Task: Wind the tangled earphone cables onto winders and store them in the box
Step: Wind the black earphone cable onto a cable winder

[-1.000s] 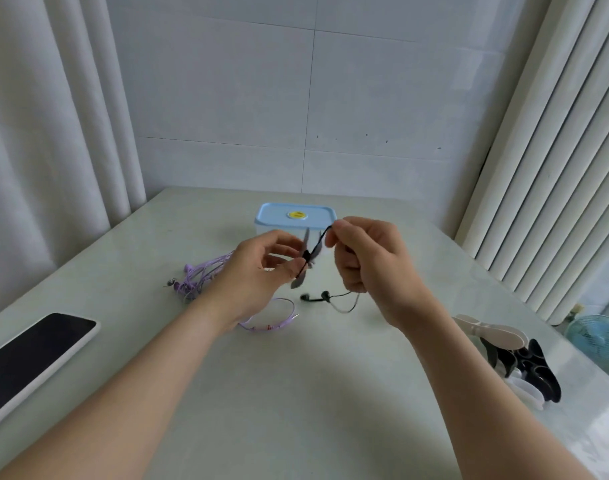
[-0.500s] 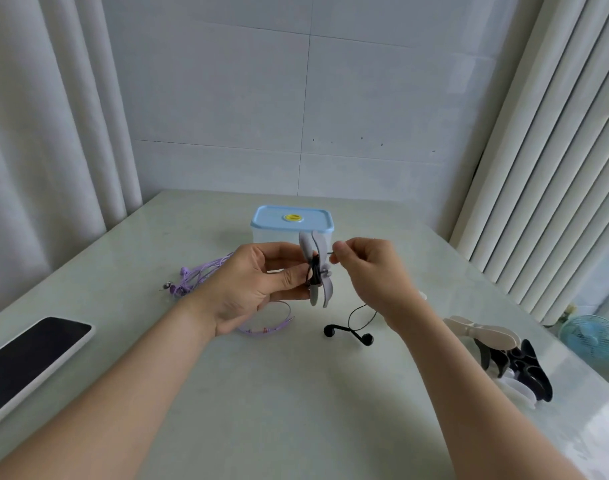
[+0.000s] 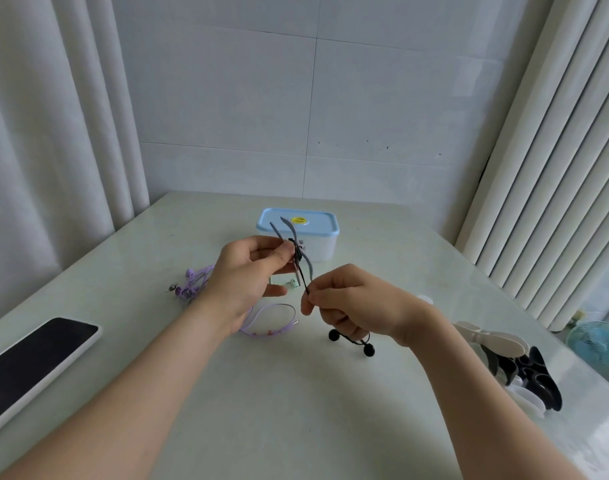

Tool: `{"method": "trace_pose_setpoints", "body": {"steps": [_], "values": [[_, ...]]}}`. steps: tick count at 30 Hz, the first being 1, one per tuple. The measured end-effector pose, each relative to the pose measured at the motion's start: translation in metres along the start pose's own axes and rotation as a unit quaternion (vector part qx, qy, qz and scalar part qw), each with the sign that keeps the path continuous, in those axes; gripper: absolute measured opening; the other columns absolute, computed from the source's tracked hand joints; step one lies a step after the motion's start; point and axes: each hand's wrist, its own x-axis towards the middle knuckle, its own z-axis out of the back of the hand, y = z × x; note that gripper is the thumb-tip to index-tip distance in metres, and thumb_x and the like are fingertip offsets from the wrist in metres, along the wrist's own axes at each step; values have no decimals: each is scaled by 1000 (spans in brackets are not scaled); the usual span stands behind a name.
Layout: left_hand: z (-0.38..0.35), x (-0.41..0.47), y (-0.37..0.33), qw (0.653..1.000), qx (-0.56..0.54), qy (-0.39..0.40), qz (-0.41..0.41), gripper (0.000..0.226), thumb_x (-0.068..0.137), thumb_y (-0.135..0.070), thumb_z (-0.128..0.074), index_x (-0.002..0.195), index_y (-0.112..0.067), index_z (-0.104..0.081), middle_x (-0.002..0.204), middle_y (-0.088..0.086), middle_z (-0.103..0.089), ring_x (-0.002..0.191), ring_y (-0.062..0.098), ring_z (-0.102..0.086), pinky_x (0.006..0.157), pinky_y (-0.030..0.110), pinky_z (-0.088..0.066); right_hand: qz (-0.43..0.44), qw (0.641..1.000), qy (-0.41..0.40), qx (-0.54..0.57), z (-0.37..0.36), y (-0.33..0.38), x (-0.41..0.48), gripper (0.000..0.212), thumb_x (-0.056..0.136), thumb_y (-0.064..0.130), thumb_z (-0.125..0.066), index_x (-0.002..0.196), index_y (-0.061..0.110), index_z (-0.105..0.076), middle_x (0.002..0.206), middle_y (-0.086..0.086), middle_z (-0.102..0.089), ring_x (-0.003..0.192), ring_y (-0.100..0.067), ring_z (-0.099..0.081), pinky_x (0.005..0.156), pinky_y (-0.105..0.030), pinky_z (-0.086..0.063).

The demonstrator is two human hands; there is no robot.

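Observation:
My left hand (image 3: pixel 251 271) pinches a grey winder (image 3: pixel 293 247) at its middle, held above the table with black cable wrapped round its waist. My right hand (image 3: pixel 348 303) pinches the black earphone cable (image 3: pixel 305 277) just below the winder, pulled taut. The two black earbuds (image 3: pixel 351 342) dangle under my right hand near the table. Purple earphones (image 3: pixel 192 282) lie tangled behind my left wrist, with a purple loop (image 3: pixel 272 323) beside it. The box (image 3: pixel 318 244) with a light blue lid stands shut behind the winder.
A phone (image 3: pixel 29 362) in a white case lies face up at the left edge. Spare winders, white (image 3: pixel 490 339) and black (image 3: pixel 535 375), are piled at the right edge. A small blue fan (image 3: pixel 597 341) stands beyond the table's right side. Curtains hang on both sides.
My right hand has dropped from level with the winder to below it, drawing the cable down. The winder has tilted in my left hand. The earbuds have shifted right.

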Motion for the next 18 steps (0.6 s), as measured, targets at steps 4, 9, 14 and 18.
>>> {"method": "trace_pose_setpoints", "body": {"steps": [4,9,14,18], "values": [[5,2,6,990,124,31,-54,11,98,-14,-73,107,-18,-73,97,-1,-75,80,11,-68,59,30,-56,71,995,-52,47,3,9,-5,27,104,8,-49,88,4,-71,60,-4,-30,49,-20,-29,47,-28,-29],[4,-4,2,969,174,176,-24,16,100,-12,-70,113,-20,-74,112,3,-75,100,28,-71,64,28,-57,129,969,-186,95,8,8,-3,34,105,14,-49,77,3,-65,56,-3,-29,46,-20,-30,45,-28,-34],[4,-9,-5,953,165,254,-4,20,100,-13,-69,120,-15,-72,113,-1,-78,106,23,-72,68,26,-57,111,947,-290,88,15,-6,7,40,100,26,-62,62,14,-63,54,-7,-37,45,-21,-31,49,-30,-31],[0,-11,-7,954,93,284,-25,31,94,-15,-71,124,-8,-70,115,4,-77,95,13,-71,74,29,-56,58,954,-292,44,19,-15,11,44,98,37,-66,58,19,-62,56,-7,-45,50,-21,-40,54,-34,-35]]}}
